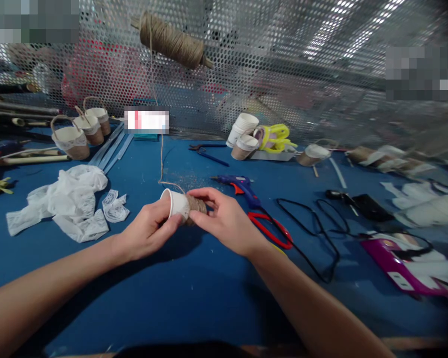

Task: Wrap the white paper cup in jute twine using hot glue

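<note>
A white paper cup [178, 205] lies tilted on its side between my hands, a little above the blue table. Brown twine [197, 209] is wrapped round its base end, and the strand runs up to a large spool [171, 41] on the mesh. My left hand [153, 226] grips the cup at its rim, fingers inside and thumb outside. My right hand [224, 216] is closed round the twine-wrapped end, thumb and fingers on opposite sides. Beyond my right hand lies a blue glue gun [242, 185] with a red trigger.
White lace [72, 201] is heaped at left. Small twine-wrapped cups with handles [70, 141] stand behind it. Pliers [209, 153], stacked white cups [242, 128] and a yellow-handled tool [276, 138] are at the back. A black cord [313, 214] loops across the right, near a purple item [399, 266].
</note>
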Motion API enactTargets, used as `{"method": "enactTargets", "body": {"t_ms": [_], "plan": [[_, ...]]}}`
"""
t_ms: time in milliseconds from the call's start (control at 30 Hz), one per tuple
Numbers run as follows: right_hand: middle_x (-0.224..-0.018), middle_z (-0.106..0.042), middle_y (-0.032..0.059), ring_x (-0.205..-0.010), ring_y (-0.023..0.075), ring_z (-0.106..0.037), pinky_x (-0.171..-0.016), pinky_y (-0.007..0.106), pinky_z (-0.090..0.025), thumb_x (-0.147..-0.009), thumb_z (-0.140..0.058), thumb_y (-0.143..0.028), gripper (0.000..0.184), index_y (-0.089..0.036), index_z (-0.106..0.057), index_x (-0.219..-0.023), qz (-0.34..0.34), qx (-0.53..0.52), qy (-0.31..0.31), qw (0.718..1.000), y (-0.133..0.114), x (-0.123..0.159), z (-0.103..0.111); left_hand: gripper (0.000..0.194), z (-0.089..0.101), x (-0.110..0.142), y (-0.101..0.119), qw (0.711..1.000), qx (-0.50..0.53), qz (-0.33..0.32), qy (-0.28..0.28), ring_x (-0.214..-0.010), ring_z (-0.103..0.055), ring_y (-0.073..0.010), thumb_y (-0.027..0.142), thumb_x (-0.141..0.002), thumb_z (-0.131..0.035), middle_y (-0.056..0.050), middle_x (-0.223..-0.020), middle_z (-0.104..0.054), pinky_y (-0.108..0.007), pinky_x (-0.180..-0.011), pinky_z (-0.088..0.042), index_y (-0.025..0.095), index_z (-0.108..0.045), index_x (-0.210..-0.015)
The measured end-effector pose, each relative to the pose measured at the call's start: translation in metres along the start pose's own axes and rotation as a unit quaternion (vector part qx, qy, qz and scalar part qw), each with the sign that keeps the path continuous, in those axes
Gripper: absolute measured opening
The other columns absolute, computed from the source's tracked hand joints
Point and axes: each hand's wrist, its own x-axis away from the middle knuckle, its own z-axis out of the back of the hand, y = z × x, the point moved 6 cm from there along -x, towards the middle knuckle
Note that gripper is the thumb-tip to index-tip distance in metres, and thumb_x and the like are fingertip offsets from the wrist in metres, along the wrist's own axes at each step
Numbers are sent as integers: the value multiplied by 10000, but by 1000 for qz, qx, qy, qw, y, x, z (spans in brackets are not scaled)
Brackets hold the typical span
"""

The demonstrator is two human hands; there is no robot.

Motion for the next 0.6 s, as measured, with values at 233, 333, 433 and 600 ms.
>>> {"method": "enactTargets", "body": {"t_ms": [233, 333, 433, 600], "plan": [[-987, -613, 81, -907, 187, -577, -838, 368, -445, -685, -556, -194, 301, -151, -537, -983, 17, 6, 3, 1000, -1, -2, 3, 196, 0, -1, 5, 999, -10, -33, -2, -644, -436, -111, 165, -851, -359, -22, -712, -492, -235, -597, -381, 125, -512, -735], [-981, -614, 79, -910, 179, -574, -850, 361, -440, -686, -557, -190, 282, -148, -543, -964, 19, 3, 0, 1000, -1, -3, 4, 200, -1, -1, 6, 999, -13, -44, -9, -651, -442, -117, 166, -851, -360, -34, -722, -505, -249, -610, -391, 122, -523, -744], [-973, -615, 78, -904, 175, -574, -849, 357, -440, -684, -558, -185, 272, -147, -548, -953, 17, 2, -6, 1000, -1, -4, 4, 213, -1, -1, 6, 998, -15, -56, -18, -660, -443, -129, 166, -849, -353, -38, -697, -504, -268, -634, -403, 120, -525, -733], [-969, -619, 75, -896, 170, -574, -833, 342, -441, -678, -558, -166, 259, -146, -557, -936, 5, 4, -14, 1000, 2, -6, 5, 200, -3, -1, 6, 997, -14, -68, -32, -730, -471, -154, 157, -836, -358, -68, -755, -538, -303, -698, -420, 115, -543, -773]]}}
